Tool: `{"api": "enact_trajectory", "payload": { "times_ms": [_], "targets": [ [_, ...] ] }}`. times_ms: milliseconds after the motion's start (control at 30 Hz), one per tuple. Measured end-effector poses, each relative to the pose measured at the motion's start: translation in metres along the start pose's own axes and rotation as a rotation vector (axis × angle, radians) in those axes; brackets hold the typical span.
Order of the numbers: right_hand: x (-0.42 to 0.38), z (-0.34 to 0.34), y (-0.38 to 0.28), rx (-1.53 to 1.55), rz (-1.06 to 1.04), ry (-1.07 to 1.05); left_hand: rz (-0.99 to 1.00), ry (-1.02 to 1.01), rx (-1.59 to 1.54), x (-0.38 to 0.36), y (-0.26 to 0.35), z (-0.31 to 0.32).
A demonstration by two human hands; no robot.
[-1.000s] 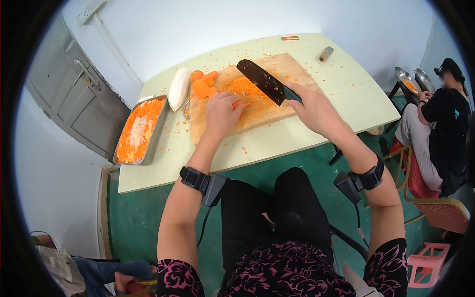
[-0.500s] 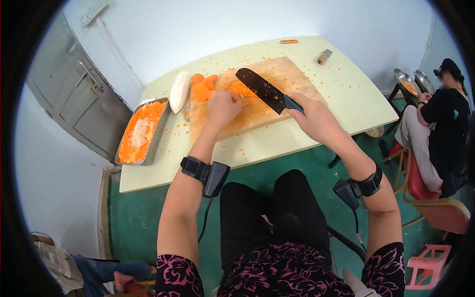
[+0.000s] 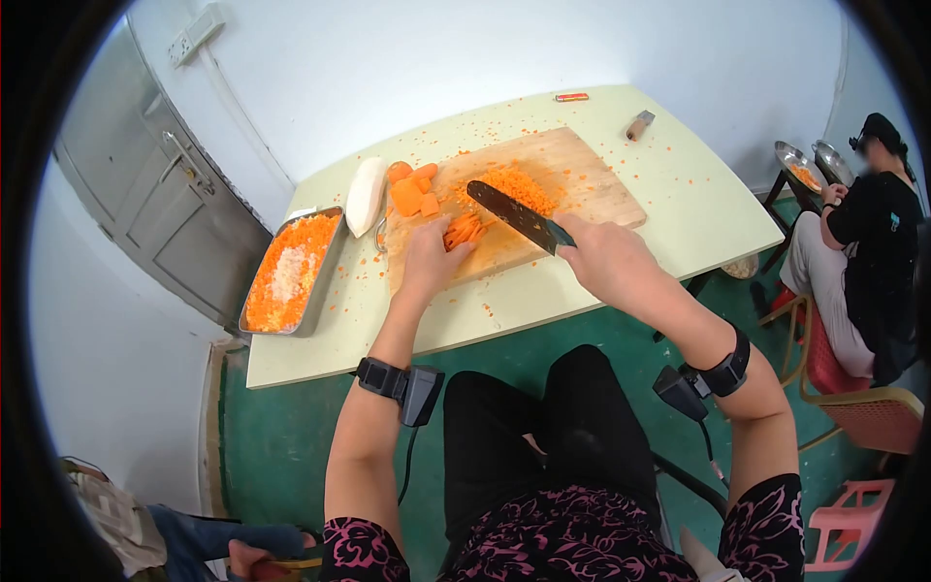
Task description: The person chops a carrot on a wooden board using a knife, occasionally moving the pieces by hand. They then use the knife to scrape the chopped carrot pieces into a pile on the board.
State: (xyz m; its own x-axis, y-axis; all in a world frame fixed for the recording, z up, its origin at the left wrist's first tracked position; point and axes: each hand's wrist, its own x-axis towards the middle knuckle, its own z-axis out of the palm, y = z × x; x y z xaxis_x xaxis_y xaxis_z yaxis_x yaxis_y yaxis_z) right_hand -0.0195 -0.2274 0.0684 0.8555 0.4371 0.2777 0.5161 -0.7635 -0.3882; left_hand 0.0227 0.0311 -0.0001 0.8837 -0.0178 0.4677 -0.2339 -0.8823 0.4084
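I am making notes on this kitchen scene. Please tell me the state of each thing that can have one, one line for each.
Knife: held in the right hand, blade lying across the carrot strips.
Carrot strips: sliced, bunched under the left hand.
Diced carrot pile: finely chopped, heaped on the cutting board.
Carrot chunks: large, uncut.
White radish: whole, lying on the table.
Metal tray: filled with chopped orange and white pieces.

Head camera — looking steeply down, close over table (image 3: 679, 194) (fisheye).

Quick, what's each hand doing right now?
Left hand: pressing on the carrot strips on the board.
Right hand: closed on the knife.
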Motion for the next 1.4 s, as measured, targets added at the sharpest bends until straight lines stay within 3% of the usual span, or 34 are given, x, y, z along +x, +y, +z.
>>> {"api": "enact_trajectory", "payload": {
  "times_ms": [133,667,967,1400],
  "targets": [
    [-0.002,0.001,-0.005,-0.043,0.016,-0.026,-0.058,0.018,-0.103,-0.002,0.000,0.006],
    [0.007,0.011,-0.020,-0.056,-0.032,0.031,0.054,0.167,-0.088,-0.009,0.002,0.012],
    [0.010,-0.006,-0.024,-0.068,0.003,-0.225,0.074,0.194,-0.100,-0.009,0.001,0.013],
    [0.002,0.006,-0.014,-0.042,-0.200,0.114,0.077,0.214,0.025,-0.004,0.007,0.015]
  ]
}}
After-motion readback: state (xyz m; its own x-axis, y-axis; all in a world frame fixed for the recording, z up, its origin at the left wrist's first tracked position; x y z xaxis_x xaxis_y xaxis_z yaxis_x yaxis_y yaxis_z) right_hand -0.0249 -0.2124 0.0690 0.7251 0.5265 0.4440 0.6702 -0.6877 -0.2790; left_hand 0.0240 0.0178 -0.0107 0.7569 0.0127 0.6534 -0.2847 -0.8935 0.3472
